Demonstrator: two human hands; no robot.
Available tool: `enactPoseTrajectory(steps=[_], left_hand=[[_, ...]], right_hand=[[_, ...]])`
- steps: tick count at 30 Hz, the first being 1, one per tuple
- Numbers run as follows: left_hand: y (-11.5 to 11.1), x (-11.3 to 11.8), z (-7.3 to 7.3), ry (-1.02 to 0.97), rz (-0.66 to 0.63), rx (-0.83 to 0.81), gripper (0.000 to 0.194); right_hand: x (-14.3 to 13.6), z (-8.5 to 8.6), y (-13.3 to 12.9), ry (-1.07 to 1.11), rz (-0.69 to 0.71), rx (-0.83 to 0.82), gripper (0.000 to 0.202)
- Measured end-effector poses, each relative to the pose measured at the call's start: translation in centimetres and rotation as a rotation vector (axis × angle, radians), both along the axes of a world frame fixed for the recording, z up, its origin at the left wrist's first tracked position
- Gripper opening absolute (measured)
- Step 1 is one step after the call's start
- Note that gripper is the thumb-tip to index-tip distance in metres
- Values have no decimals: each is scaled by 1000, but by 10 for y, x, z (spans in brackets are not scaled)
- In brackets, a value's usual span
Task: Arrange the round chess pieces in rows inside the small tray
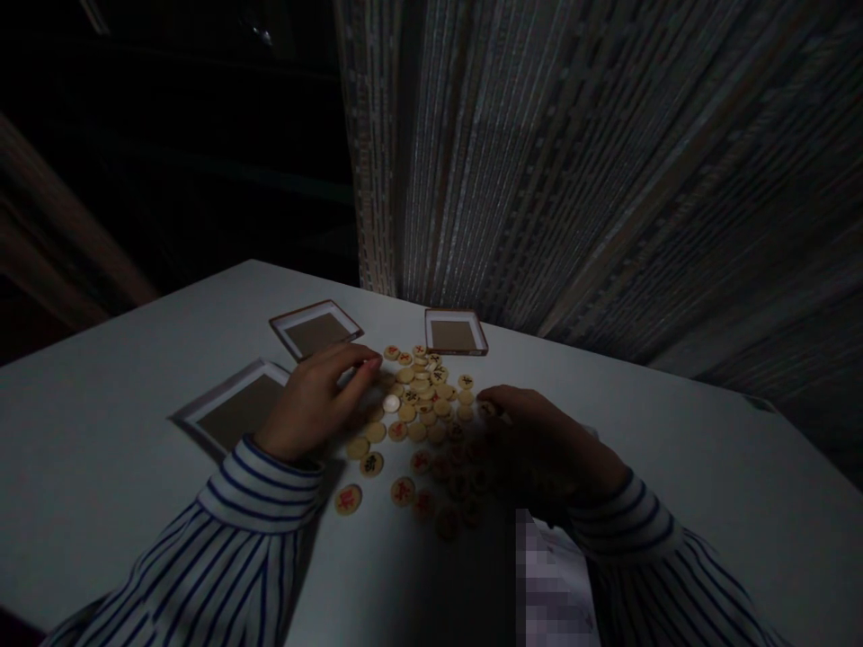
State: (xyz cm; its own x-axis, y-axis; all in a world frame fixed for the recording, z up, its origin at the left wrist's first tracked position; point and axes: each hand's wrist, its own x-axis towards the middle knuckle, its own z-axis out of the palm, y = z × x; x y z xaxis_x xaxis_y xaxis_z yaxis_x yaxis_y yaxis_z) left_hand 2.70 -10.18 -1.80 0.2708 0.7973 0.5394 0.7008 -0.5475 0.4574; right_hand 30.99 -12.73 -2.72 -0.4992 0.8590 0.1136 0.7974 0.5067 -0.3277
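Observation:
A loose heap of round wooden Chinese chess pieces (423,392), several with red or black characters, lies on the white table. At the heap's left edge, my left hand (327,386) is closed, thumb and forefinger tips together; anything between them is hidden. On the right, my right hand (546,440) is curled in deep shadow, with a chess piece (486,409) at its fingertips. Nearer to me, pieces such as the red-marked one (349,500) are scattered apart. Shadow darkens those beside my right hand.
Behind my left hand are a shallow tray (351,334) and a larger grey-white box part (195,422). A small brown-edged tray (456,352) stands behind the heap. Pixelated paper (556,575) lies by my right forearm. A striped curtain (512,162) hangs along the table's far edge.

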Motion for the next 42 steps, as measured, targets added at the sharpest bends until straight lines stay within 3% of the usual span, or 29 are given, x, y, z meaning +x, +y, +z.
enactPoseTrajectory(steps=[4, 9, 19, 42], left_hand=[[1, -5, 2, 12, 38, -3, 34], [2, -11, 4, 19, 64, -33, 36], [4, -16, 3, 64, 67, -49, 35], [4, -16, 4, 57, 86, -66, 36]], right_hand=[[-7, 6, -1, -161, -86, -67, 24], [-11, 9, 1, -371, -151, 3, 23], [-6, -5, 5, -397, -123, 70, 22], [-9, -5, 5, -466, -137, -31, 26]])
